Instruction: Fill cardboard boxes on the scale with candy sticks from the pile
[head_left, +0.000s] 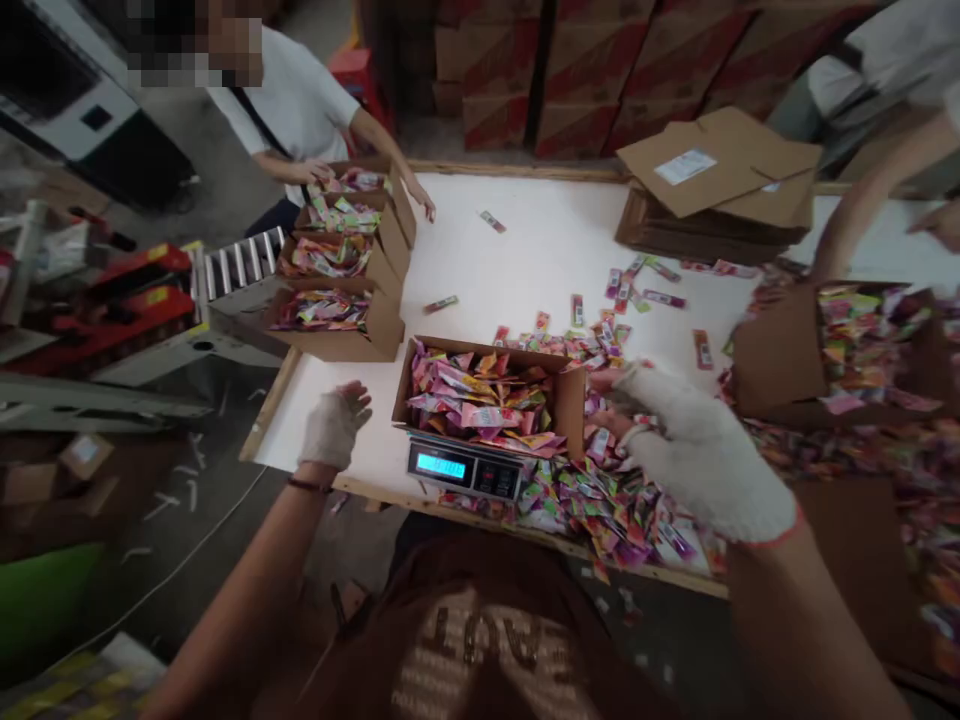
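An open cardboard box [571,412] full of small colourful packets [487,390] sits on a digital scale [495,478] with a lit blue display in front of me. My left hand [330,430], in a white glove with bare fingertips, is held over the table left of the scale, fingers stretched out and nothing in them. To the right of the box, my gloved right hand [675,445] reaches in with its fingers apart, close to the box's end wall and above loose packets [600,505]. Whether those fingertips touch the box is hard to tell.
Several filled boxes [330,310] line the table's left edge beside a roller conveyor [244,265], with a co-worker [300,100] behind them. Flattened cardboard [712,190] is stacked at the back right. Another person's arm [877,190] reaches near a filled box [780,350] on the right.
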